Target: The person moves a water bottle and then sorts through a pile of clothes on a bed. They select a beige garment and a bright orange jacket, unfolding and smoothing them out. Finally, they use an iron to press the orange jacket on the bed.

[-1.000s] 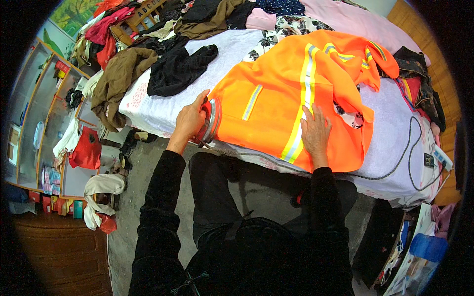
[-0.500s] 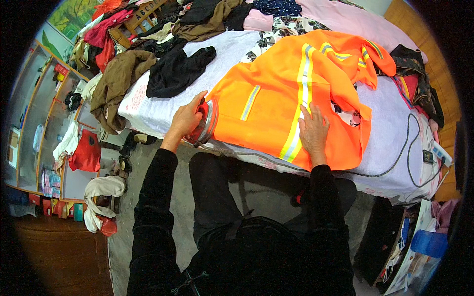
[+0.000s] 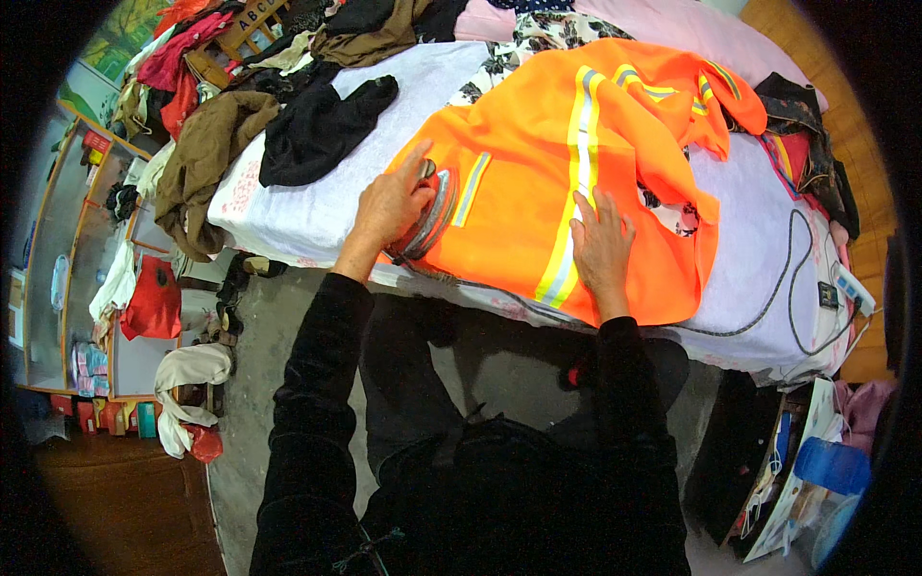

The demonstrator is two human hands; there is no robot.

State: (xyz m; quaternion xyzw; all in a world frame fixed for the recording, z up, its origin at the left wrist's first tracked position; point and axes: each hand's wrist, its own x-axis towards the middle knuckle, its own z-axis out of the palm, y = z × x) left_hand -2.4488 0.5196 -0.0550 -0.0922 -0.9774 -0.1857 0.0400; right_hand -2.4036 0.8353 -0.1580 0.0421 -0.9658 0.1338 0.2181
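While the left hand (image 3: 389,206) curls shut around an iron (image 3: 430,209) at the orange jacket's (image 3: 586,163) left edge, the right hand (image 3: 601,252) lies flat, fingers spread, on its reflective stripe. Jacket and iron sit on a white-covered table (image 3: 307,206), with heaped clothes (image 3: 240,115) beyond and a grey floor (image 3: 259,384) below.

on the tabletop (image 3: 307,206), a strip of bare white cover lies left of the iron (image 3: 432,216), open for passing between the orange jacket (image 3: 595,163) and the black garment (image 3: 322,130). beyond it, a brown garment (image 3: 206,158) and heaped clothes (image 3: 240,48) block the far left. to the right, pale cover past the jacket's hem is free, but a dark cord (image 3: 778,288) loops across it toward a white plug strip (image 3: 853,288) at the edge.
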